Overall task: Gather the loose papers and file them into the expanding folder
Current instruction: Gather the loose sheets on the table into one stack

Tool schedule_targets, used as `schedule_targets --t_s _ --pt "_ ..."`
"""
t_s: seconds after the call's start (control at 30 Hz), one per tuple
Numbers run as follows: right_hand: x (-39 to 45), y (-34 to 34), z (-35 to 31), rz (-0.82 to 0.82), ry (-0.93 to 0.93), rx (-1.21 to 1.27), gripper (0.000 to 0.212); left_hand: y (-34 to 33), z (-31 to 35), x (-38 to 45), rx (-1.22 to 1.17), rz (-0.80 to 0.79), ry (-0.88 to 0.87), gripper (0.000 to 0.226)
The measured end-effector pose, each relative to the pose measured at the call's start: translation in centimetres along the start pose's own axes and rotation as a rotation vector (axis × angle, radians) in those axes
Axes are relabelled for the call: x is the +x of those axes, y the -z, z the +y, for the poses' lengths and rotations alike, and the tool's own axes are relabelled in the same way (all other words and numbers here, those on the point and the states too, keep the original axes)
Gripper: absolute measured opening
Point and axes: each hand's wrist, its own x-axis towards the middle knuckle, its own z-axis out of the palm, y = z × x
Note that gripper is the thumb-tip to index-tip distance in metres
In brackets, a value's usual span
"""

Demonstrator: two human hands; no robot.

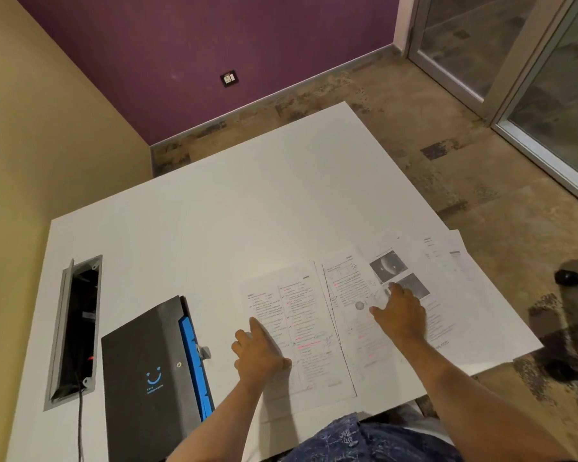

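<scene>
On the white tabletop [214,201], both hands press flat, fingers spread, on loose papers [317,328]. Left hand [259,353] and right hand [401,315] grip nothing. Left of them lies a closed black expanding folder [151,371].

I'm counting one white table [214,201], one black expanding folder [147,371] lying on it, and one open cable tray [75,328] sitting in its surface. Loose papers [347,315] are showing as at least four overlapping sheets; the exact number isn't clear. Two hands are resting on them.
</scene>
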Motion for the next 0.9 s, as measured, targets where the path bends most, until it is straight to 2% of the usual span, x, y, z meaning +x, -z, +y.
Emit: schedule_targets --t_s 0.1,0.17,0.3,0.57,0.7,0.8,0.9 --pt "0.1 -0.1 -0.1 -0.082 0.039 0.152 0.035 0.1 0.0 0.4 0.019 -0.036 0.001 0.138" --pt "-0.2 -0.4 -0.4 -0.123 0.074 0.184 0.025 0.1 -0.1 0.6 -0.026 -0.027 0.009 0.136" --pt "-0.5 -1.1 -1.5 -0.119 0.134 0.209 0.027 -0.4 -0.4 0.6 -0.152 0.013 0.037 0.126" --pt "-0.5 -2.7 -3.0 -0.174 0.200 0.157 0.023 0.0 -0.6 0.7 -0.068 0.069 0.001 0.108" --pt "-0.6 -3.5 -3.4 -0.298 0.196 0.157 0.025 0.0 -0.3 0.6 -0.188 0.050 -0.019 0.099" --pt "-0.9 -3.5 -4.2 -0.368 0.134 0.309 0.028 0.1 0.0 0.6 -0.276 0.042 -0.017 0.103" --pt "-1.2 -3.0 -4.8 -0.430 0.143 0.303 0.041 0.1 -0.2 0.6 -0.394 0.006 0.017 0.105"
